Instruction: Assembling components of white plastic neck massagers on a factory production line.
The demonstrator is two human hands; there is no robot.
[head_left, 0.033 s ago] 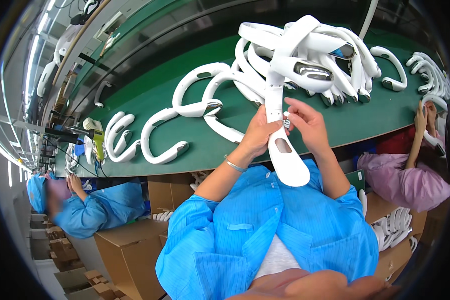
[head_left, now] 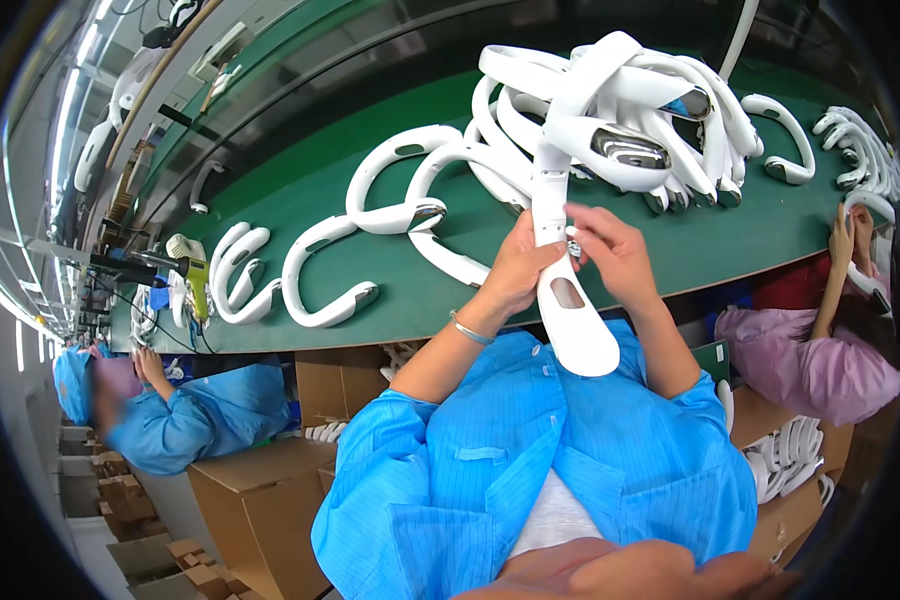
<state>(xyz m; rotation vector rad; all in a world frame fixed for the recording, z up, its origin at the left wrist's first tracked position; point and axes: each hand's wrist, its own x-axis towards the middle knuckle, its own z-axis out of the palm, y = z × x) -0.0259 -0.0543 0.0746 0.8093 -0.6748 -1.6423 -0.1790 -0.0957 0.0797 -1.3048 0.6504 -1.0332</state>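
A white U-shaped neckband hangs in front of my chest, its broad rounded end with an oval window turned toward me. My left hand is closed round its narrow middle, thumb across the front. Beside the band's right edge is my right hand, fingers bent inward and partly blurred. A small shiny thing shows by those fingers; whether it is a ring or a loose part I cannot make out. The band's far end reaches up to a heap of similar white neckbands with silver panels.
More neckbands lie on the green bench to the left. A yellow-green power tool stands beyond them. Co-workers sit at both sides, one in a blue coat, one in pink. Cardboard boxes stand below the bench.
My right hand's fingers have shifted slightly at the band's edge, with the upper ones now more blurred. The neckband's near end sits a touch lower. My left hand keeps its hold.
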